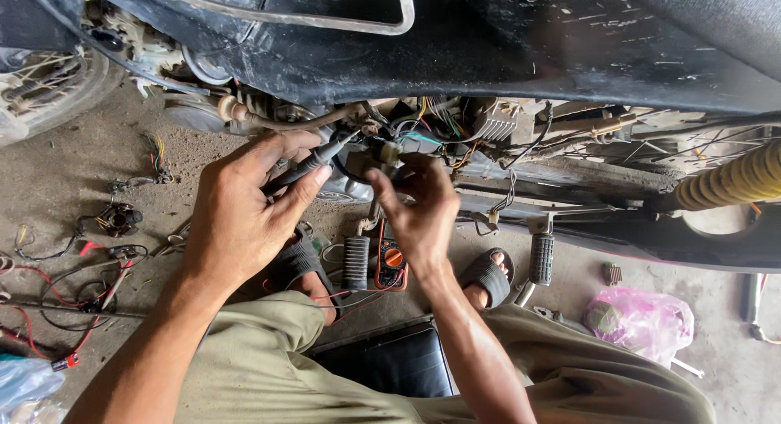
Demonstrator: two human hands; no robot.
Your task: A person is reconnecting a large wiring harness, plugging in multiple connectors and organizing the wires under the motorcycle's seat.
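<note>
Pinched probe [313,162], left hand [240,217]

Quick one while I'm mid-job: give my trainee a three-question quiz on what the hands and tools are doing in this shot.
1. True or false: the left hand holds a dark test probe with its tip pointing into the wiring under the motorcycle.
2. What does the right hand have its fingers at?
A. the pink plastic bag
B. a small pale connector in the wiring
C. the yellow spring
3. Fill in: the orange-dialled meter lies on the ground between the person's two ____.

Key: 1 true. 2 B. 3 feet, in sandals.
</note>
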